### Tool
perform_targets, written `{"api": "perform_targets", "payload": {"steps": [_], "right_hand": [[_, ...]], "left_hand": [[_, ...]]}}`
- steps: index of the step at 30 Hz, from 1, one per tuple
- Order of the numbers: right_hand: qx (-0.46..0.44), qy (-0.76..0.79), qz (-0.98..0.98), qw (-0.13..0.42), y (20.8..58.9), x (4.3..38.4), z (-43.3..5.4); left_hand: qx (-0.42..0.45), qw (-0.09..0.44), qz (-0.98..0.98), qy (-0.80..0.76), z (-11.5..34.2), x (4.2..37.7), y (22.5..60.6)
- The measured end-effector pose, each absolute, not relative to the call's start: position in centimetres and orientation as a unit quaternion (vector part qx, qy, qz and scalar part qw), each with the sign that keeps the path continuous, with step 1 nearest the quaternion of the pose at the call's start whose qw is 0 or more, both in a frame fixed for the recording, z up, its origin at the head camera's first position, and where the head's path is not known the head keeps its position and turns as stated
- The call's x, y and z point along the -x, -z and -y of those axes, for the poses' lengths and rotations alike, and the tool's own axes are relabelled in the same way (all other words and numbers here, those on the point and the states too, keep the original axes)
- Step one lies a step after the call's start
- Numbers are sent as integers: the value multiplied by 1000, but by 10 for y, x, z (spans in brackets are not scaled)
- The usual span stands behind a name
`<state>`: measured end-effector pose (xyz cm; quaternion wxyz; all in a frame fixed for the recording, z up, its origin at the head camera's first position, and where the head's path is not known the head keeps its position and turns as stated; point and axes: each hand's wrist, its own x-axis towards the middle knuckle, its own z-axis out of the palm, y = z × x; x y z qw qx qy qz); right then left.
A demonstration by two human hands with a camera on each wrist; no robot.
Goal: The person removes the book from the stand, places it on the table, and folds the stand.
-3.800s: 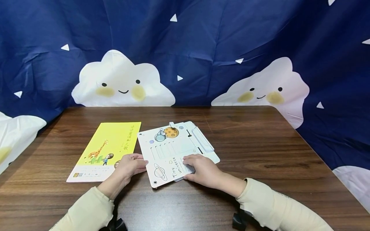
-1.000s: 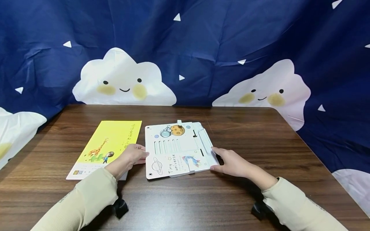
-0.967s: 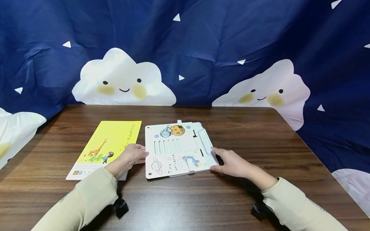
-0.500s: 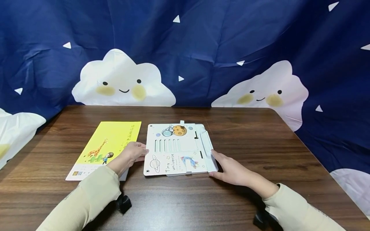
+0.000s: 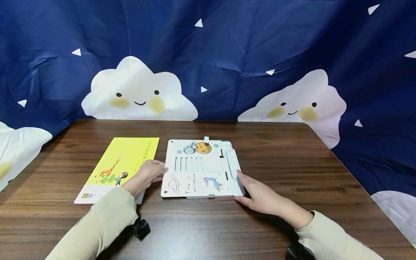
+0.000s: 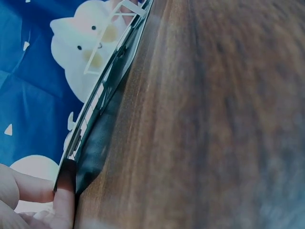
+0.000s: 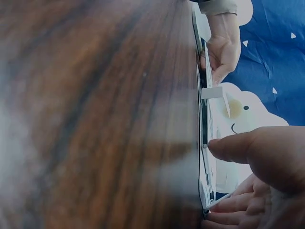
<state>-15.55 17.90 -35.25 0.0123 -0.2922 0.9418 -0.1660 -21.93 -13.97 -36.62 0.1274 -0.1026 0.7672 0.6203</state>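
Note:
A white folding book stand (image 5: 195, 166) printed with an astronaut, planets and "Tiny universe" lies at mid-table, its left edge slightly raised. My left hand (image 5: 147, 176) pinches that left edge; in the left wrist view the thumb (image 6: 35, 187) is on one side of the panel and a finger (image 6: 66, 191) on the other. At the opposite end my right hand (image 5: 260, 193) holds the right edge near the front corner. The right wrist view shows its thumb (image 7: 233, 147) at the front edge, with the other fingers (image 7: 233, 205) curled at the right side.
A yellow book (image 5: 120, 162) with a giraffe on its cover lies to the left, partly under my left hand and forearm. The brown wooden table (image 5: 292, 151) ends at a blue curtain (image 5: 221, 54) with smiling clouds.
Over the earlier frames the stand turned squarer to the table. My right hand went from its front edge to its right edge. In the last half second it shifted only slightly.

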Motion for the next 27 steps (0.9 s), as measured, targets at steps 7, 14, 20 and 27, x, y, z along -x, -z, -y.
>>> {"api": "perform_targets", "payload": {"steps": [7, 14, 20, 27], "right_hand": [[302, 125, -945, 2, 351, 156, -173], [289, 103, -952, 11, 352, 155, -171], [289, 77, -954, 7, 352, 157, -169], [286, 55, -956, 18, 350, 160, -166]], "left_hand": [[97, 125, -761, -630, 142, 220, 368], [105, 127, -767, -620, 140, 219, 367], [107, 127, -767, -620, 139, 219, 367], [111, 126, -767, -620, 139, 219, 367]]}}
